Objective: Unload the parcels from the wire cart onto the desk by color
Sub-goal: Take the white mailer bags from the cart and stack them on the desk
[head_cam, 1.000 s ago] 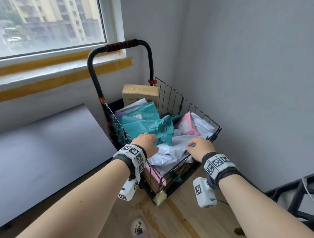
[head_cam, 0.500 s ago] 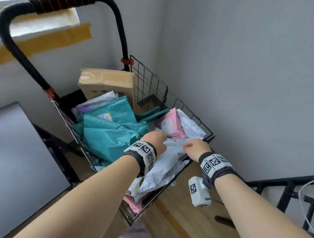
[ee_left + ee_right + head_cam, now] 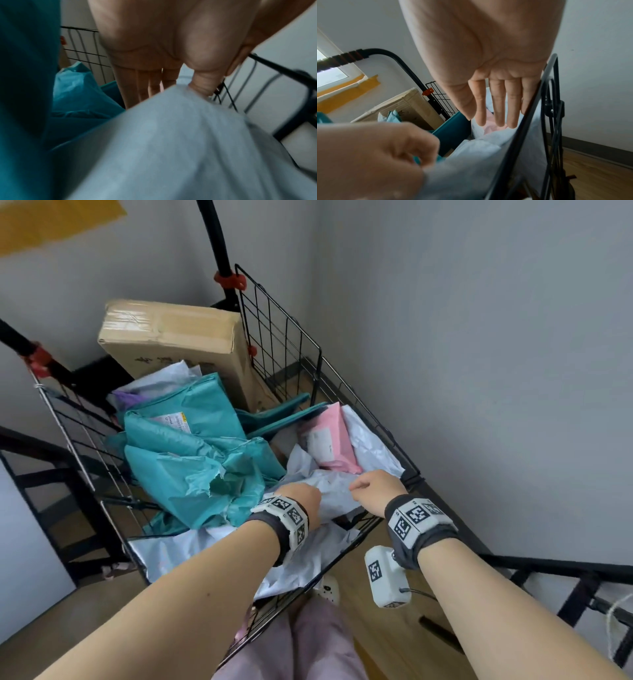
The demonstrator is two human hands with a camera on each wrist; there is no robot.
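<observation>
The black wire cart (image 3: 363, 419) holds a cardboard box (image 3: 171, 337), crumpled teal parcels (image 3: 191, 463), a pink parcel (image 3: 332, 440) and white parcels. My left hand (image 3: 303, 501) pinches the top white parcel (image 3: 334, 493) near the cart's front. In the left wrist view my left hand (image 3: 171, 83) has its thumb on top of the white parcel (image 3: 171, 142) and its fingers behind it. My right hand (image 3: 496, 121) hangs with straight fingers just inside the right rim (image 3: 522, 128), over the pink parcel (image 3: 493, 129), holding nothing.
A grey wall runs close along the cart's right side. The grey desk (image 3: 20, 525) shows at the far left edge. A black metal frame (image 3: 565, 570) stands at the lower right on the wooden floor. My legs (image 3: 308, 645) are against the cart's front.
I have stepped closer and look down into the cart. My left hand moved right, off the teal parcel onto the white one. Both hands are now closer together.
</observation>
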